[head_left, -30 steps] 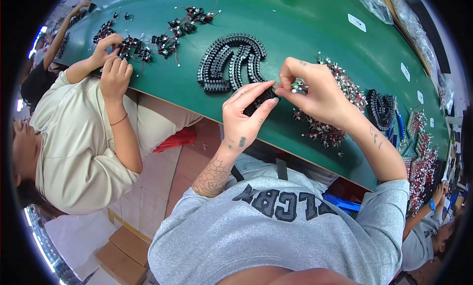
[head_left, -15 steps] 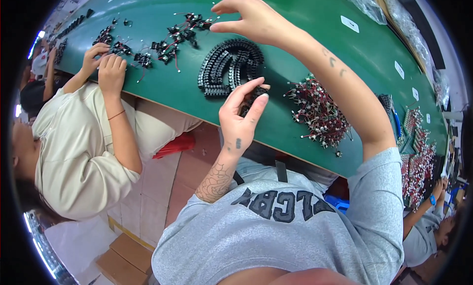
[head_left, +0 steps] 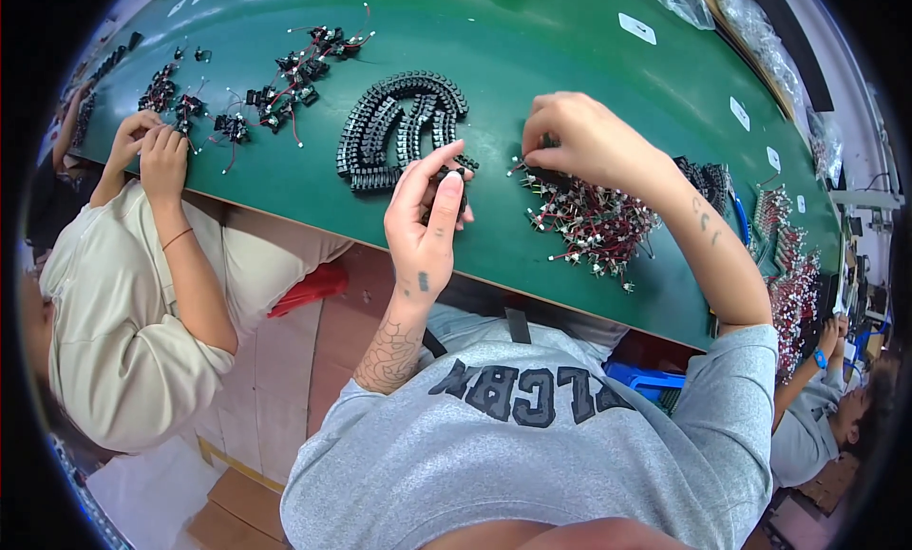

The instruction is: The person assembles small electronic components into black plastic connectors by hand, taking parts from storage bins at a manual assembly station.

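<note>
My left hand [head_left: 426, 218] is closed round a short strip of small black plastic parts [head_left: 464, 191], which its fingers partly cover. Just beyond it on the green table [head_left: 513, 66] lies a coil of linked black plastic parts [head_left: 359, 151]. To the right sits a heaped pile of short red and black wires with white connectors [head_left: 598, 227]. At the far edge of this pile, my right hand [head_left: 579, 137] is lowered with thumb and fingers pinched together. What lies between those fingertips is hidden.
Wired black parts [head_left: 294, 80] lie in loose clusters at left, near a co-worker's hands [head_left: 157, 151]. Farther right are dark parts [head_left: 703, 178] and a mass of white-tipped wired pieces [head_left: 793, 293]. Clear plastic bags [head_left: 774, 42] line the far edge. A blue bin [head_left: 646, 379] is below the table.
My right hand has come back from the far clusters of black parts to the wire pile, its spread fingers now pinched. My left hand still holds the black strip. The whole view has shifted slightly.
</note>
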Available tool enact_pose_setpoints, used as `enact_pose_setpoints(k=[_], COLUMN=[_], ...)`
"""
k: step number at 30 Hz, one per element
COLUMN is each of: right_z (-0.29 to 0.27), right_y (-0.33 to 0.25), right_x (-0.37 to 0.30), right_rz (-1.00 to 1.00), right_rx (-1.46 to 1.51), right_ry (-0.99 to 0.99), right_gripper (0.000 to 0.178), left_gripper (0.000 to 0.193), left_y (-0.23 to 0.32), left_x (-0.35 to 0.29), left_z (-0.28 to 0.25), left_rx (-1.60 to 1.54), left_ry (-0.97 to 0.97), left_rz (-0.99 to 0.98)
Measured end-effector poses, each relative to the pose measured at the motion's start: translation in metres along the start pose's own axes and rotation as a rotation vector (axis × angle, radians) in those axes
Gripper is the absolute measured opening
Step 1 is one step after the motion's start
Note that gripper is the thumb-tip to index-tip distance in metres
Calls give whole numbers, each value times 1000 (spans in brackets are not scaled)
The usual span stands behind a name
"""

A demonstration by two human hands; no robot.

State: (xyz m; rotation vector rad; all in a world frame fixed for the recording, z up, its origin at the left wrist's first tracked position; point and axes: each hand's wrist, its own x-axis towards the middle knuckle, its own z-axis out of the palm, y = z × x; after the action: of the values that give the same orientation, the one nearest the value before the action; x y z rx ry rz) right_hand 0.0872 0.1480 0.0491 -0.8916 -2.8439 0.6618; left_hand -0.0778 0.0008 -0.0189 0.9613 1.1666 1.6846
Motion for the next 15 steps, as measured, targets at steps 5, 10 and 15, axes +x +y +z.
enact_pose_setpoints(k=[5,10,15], right_z=[-13,-9,12], right_y=[2,15,37], right_x=[3,4,8], right_rz=[102,243,164], right_rx=[349,701,559], right_ry=[170,271,267], right_gripper=[7,4,6], left_gripper=[33,37,37], left_y=[-2,-4,-4], left_x=[-1,-1,0], left_z=[0,3,1], left_rx=[67,105,111], left_ry=[5,6,-10], left_rz=[29,59,63])
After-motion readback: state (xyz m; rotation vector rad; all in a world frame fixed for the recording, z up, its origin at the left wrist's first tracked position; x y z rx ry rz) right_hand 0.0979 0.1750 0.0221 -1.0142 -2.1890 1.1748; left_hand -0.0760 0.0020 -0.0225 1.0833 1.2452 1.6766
